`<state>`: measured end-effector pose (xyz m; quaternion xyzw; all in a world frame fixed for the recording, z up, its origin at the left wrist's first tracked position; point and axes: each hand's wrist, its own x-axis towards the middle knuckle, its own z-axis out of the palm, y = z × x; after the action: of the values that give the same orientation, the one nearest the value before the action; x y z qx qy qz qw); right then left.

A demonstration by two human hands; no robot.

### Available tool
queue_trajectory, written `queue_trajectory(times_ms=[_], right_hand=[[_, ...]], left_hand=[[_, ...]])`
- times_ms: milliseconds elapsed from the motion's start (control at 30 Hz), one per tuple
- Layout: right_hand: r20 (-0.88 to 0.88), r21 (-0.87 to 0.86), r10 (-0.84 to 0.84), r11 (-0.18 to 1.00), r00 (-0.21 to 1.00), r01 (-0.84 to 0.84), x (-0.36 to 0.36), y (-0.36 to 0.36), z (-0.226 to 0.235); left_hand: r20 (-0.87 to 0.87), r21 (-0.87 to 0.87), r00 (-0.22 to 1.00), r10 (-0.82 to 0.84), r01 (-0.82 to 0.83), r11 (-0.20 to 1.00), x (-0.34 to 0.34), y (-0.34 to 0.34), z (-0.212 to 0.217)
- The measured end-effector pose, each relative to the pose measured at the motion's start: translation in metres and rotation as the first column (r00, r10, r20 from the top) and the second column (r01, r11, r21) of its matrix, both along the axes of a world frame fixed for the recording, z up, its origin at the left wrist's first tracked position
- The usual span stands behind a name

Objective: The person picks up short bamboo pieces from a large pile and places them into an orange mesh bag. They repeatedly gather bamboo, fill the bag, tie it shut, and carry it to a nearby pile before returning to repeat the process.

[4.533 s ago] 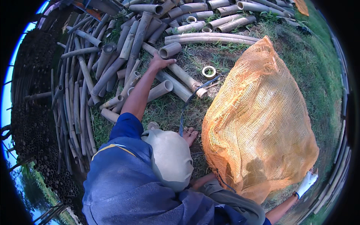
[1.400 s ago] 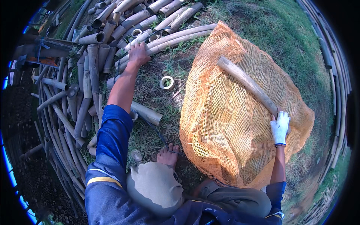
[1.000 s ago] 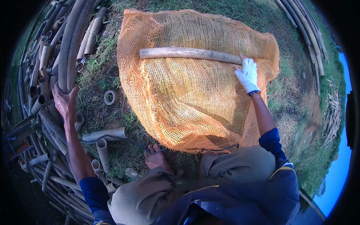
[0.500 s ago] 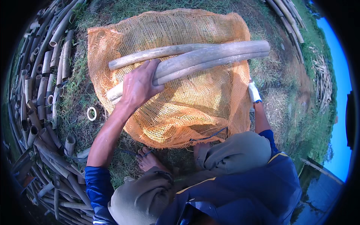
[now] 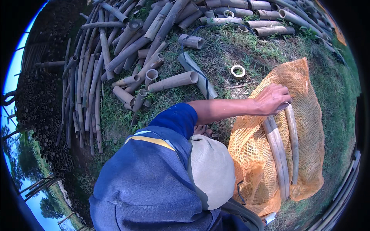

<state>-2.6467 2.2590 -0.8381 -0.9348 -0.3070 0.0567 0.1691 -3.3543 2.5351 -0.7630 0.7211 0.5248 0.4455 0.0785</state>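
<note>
At the frame's right, the left hand (image 5: 273, 99) is curled around the upper ends of bamboo pieces (image 5: 276, 152) on orange mesh (image 5: 310, 127); the gloved right hand's (image 5: 270, 218) grip, lower right, I can't tell.

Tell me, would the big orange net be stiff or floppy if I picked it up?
Probably floppy: the orange net is all wrinkles and folds. It might snag on things, since its weave is full of open holes. Lifting it could be awkward, because bamboo poles lie on it and would likely slide.
</note>
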Motion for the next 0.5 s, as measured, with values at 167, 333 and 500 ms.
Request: queue_trajectory(times_ms=[167,333,500], right_hand=[[0.373,-0.126,0.254,0.967,0.892,-0.223,-0.011,0.044,0.016],[0.534,-0.139,0.429,0.895,0.728,-0.425,-0.026,0.103,0.05],[0.466,-0.157,0.611,0.768,0.639,-0.621,-0.061,0.176,0.078]], left_hand=[[-0.026,0.142,0.793,0.608,-0.6,0.788,-0.183,-0.085,0.005],[-0.215,-0.45,0.464,0.86,-0.828,0.334,-0.336,-0.164,-0.078],[-0.245,-0.333,0.396,0.885,-0.892,0.307,-0.43,-0.14,-0.102]])
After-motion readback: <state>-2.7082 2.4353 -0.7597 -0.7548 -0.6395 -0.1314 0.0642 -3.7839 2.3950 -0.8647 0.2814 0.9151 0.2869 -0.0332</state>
